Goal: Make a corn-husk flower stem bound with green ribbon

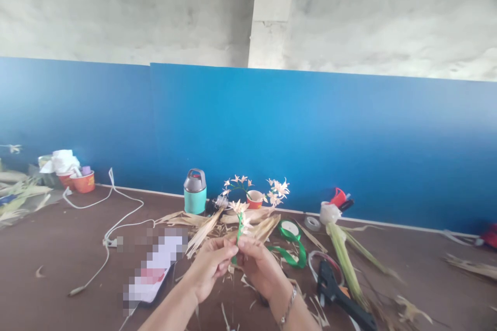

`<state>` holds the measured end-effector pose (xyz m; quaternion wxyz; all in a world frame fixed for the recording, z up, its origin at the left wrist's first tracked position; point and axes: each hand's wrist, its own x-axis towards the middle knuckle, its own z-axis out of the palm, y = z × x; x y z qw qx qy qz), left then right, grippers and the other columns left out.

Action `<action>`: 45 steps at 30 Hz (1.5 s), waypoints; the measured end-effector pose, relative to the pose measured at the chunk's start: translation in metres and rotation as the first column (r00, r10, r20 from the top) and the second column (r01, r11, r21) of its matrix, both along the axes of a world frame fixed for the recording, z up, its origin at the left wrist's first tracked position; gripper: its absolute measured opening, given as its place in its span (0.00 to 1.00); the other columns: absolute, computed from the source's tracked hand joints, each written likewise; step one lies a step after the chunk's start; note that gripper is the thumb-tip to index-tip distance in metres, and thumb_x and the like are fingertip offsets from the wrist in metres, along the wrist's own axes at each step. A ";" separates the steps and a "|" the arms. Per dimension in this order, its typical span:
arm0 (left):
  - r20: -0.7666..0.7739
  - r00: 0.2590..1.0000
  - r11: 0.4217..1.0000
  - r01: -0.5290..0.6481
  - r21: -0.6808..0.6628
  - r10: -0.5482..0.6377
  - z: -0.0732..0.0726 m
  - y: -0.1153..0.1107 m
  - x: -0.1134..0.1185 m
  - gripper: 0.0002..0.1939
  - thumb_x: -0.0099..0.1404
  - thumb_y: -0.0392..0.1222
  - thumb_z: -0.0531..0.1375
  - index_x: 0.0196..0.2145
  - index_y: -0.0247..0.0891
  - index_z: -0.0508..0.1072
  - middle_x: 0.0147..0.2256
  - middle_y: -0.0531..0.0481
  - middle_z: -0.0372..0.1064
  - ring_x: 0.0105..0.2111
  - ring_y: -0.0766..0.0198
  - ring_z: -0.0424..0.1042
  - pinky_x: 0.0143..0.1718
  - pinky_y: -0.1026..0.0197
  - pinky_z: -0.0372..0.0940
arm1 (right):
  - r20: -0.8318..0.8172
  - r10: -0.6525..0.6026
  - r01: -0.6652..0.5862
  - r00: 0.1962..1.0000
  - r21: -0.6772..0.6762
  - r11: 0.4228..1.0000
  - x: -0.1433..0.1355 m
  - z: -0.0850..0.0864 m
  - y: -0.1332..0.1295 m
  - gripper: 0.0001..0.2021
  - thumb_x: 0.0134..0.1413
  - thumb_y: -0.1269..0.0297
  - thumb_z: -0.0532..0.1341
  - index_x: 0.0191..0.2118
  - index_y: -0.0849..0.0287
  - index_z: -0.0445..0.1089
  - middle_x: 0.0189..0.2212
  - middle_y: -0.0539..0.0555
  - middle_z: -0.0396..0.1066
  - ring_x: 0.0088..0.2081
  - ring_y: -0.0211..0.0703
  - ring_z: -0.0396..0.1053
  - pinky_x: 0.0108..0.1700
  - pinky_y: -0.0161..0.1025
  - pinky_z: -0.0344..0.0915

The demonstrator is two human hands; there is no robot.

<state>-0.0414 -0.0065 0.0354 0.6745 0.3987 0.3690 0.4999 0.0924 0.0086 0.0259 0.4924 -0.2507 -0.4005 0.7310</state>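
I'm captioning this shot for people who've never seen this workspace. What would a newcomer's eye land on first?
Probably the broad blue panel running behind the brown table, below the grey wall. Next, likely, the small spray of pale flowers with its green stem, held upright near the centre between the left hand and right hand. Bright accents flank it: a turquoise flask farther back on the left, green ribbon on the right.

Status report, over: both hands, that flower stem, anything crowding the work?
Left hand and right hand pinching green stem. Pale flowers at its upper end. Dried husks just beyond; green ribbon and black glue gun off to the right.
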 end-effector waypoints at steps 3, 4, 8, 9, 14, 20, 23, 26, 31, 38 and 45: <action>-0.006 1.000 1.000 -0.013 -0.002 0.013 -0.001 0.000 0.000 0.17 0.43 0.45 0.68 0.17 0.36 0.62 0.13 0.63 0.48 0.15 0.77 0.43 0.18 0.68 0.34 | -0.004 -0.089 0.089 0.996 -0.012 0.996 -0.002 -0.002 0.001 0.08 0.36 0.65 0.70 0.19 0.62 0.72 0.18 0.48 0.66 0.22 0.33 0.56 0.28 0.32 0.53; 0.001 1.000 1.000 -0.012 0.001 0.012 -0.002 0.001 0.000 0.17 0.43 0.45 0.67 0.17 0.35 0.63 0.13 0.62 0.49 0.15 0.77 0.44 0.18 0.68 0.35 | -0.005 -0.112 0.112 0.994 -0.013 0.994 -0.003 -0.002 0.001 0.09 0.35 0.65 0.70 0.17 0.62 0.71 0.17 0.47 0.64 0.22 0.33 0.55 0.27 0.32 0.53; 0.033 0.999 1.000 0.013 0.011 -0.013 -0.005 0.002 -0.003 0.14 0.44 0.44 0.66 0.19 0.35 0.65 0.14 0.61 0.53 0.15 0.78 0.47 0.17 0.69 0.37 | -0.014 -0.104 0.104 0.995 -0.010 0.995 -0.003 0.001 0.000 0.10 0.35 0.66 0.70 0.15 0.61 0.68 0.16 0.46 0.62 0.21 0.33 0.54 0.28 0.33 0.52; 0.025 0.999 1.000 0.025 0.015 -0.026 -0.005 0.002 -0.004 0.14 0.44 0.44 0.66 0.19 0.35 0.65 0.14 0.61 0.52 0.15 0.78 0.46 0.17 0.69 0.37 | -0.013 -0.088 0.088 0.996 -0.007 0.996 -0.003 0.002 -0.001 0.10 0.35 0.65 0.70 0.16 0.62 0.69 0.16 0.46 0.63 0.21 0.33 0.54 0.28 0.33 0.52; -0.192 0.981 0.997 0.023 0.068 -0.009 -0.002 0.004 -0.009 0.13 0.45 0.47 0.65 0.19 0.37 0.66 0.11 0.63 0.51 0.12 0.77 0.44 0.15 0.68 0.36 | 0.035 -0.061 0.060 0.998 0.035 0.998 0.002 0.004 -0.001 0.12 0.36 0.66 0.69 0.14 0.62 0.67 0.14 0.46 0.60 0.21 0.33 0.53 0.28 0.33 0.51; -0.568 0.792 0.952 -0.054 0.302 0.225 -0.003 0.005 -0.005 0.10 0.50 0.42 0.59 0.16 0.37 0.67 0.13 0.58 0.56 0.14 0.71 0.53 0.17 0.66 0.47 | 0.304 -0.254 0.246 0.918 0.067 0.967 0.001 0.002 0.002 0.08 0.32 0.67 0.68 0.15 0.62 0.69 0.14 0.46 0.62 0.20 0.32 0.53 0.26 0.33 0.51; -0.568 0.660 0.823 -0.143 0.549 0.493 -0.007 0.003 0.004 0.09 0.51 0.39 0.57 0.15 0.37 0.67 0.18 0.53 0.63 0.22 0.64 0.62 0.26 0.63 0.55 | 0.393 -0.374 0.368 0.840 0.093 0.925 -0.003 -0.001 0.005 0.07 0.31 0.66 0.67 0.15 0.63 0.70 0.13 0.46 0.63 0.20 0.33 0.55 0.25 0.33 0.52; -0.566 0.732 0.896 -0.140 0.421 0.380 -0.007 0.001 0.009 0.09 0.51 0.41 0.56 0.17 0.37 0.69 0.17 0.54 0.64 0.20 0.64 0.62 0.24 0.63 0.55 | 0.428 -0.430 0.425 0.795 0.114 0.898 -0.006 -0.002 0.006 0.06 0.30 0.66 0.67 0.15 0.63 0.71 0.12 0.47 0.64 0.19 0.34 0.57 0.23 0.33 0.53; -0.485 0.833 0.950 -0.141 0.280 0.267 -0.001 0.000 0.008 0.09 0.49 0.43 0.59 0.19 0.35 0.72 0.19 0.53 0.66 0.20 0.66 0.61 0.24 0.65 0.54 | 0.460 -0.480 0.471 0.747 0.144 0.870 -0.009 -0.003 0.006 0.08 0.29 0.63 0.68 0.17 0.63 0.72 0.14 0.49 0.67 0.20 0.37 0.61 0.22 0.33 0.56; -0.418 0.850 0.940 -0.233 0.249 0.321 0.000 0.000 0.006 0.10 0.48 0.43 0.60 0.15 0.36 0.69 0.14 0.57 0.57 0.16 0.70 0.53 0.20 0.66 0.48 | 0.438 -0.473 0.434 0.764 0.194 0.880 -0.010 0.005 0.001 0.08 0.33 0.62 0.66 0.21 0.62 0.73 0.17 0.49 0.69 0.23 0.39 0.63 0.27 0.34 0.59; -0.273 0.912 0.952 -0.286 0.113 0.306 -0.012 0.013 -0.006 0.12 0.48 0.46 0.62 0.18 0.36 0.67 0.11 0.62 0.48 0.14 0.74 0.44 0.18 0.67 0.39 | 0.230 -0.274 0.280 0.934 0.004 0.960 0.006 0.008 0.004 0.06 0.40 0.68 0.61 0.27 0.63 0.73 0.14 0.44 0.57 0.19 0.31 0.51 0.22 0.30 0.50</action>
